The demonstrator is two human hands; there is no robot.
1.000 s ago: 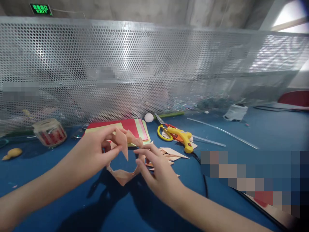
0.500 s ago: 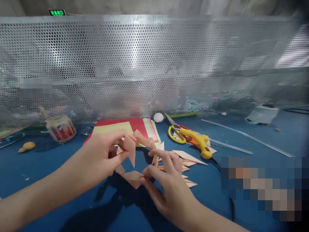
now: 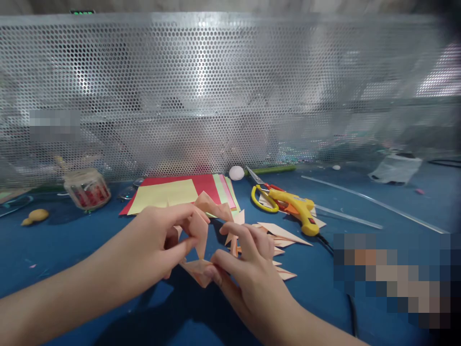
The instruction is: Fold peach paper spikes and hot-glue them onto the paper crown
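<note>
My left hand (image 3: pixel 169 235) pinches a folded peach paper piece (image 3: pixel 200 234) between thumb and fingers, its point hanging down. That point meets a ring of joined folded paper pieces (image 3: pixel 216 209). My right hand (image 3: pixel 248 266) grips the near right side of this paper ring, thumb and index finger closed on it. Part of the ring is hidden behind both hands. Just beyond my right hand lie several loose folded paper pieces (image 3: pixel 286 234) with pointed ends.
A yellow glue gun (image 3: pixel 297 206) and scissors (image 3: pixel 264 197) lie at right, near clear glue sticks (image 3: pixel 363 196). Coloured paper sheets (image 3: pixel 163 196) lie behind my hands, beside a white ball (image 3: pixel 236 173). A glass jar (image 3: pixel 87 189) stands left. A perforated metal screen (image 3: pixel 201 91) borders the table.
My left hand has moved slightly right and down, bringing the paper piece's point down to the near side of the ring. My right hand keeps its grip.
</note>
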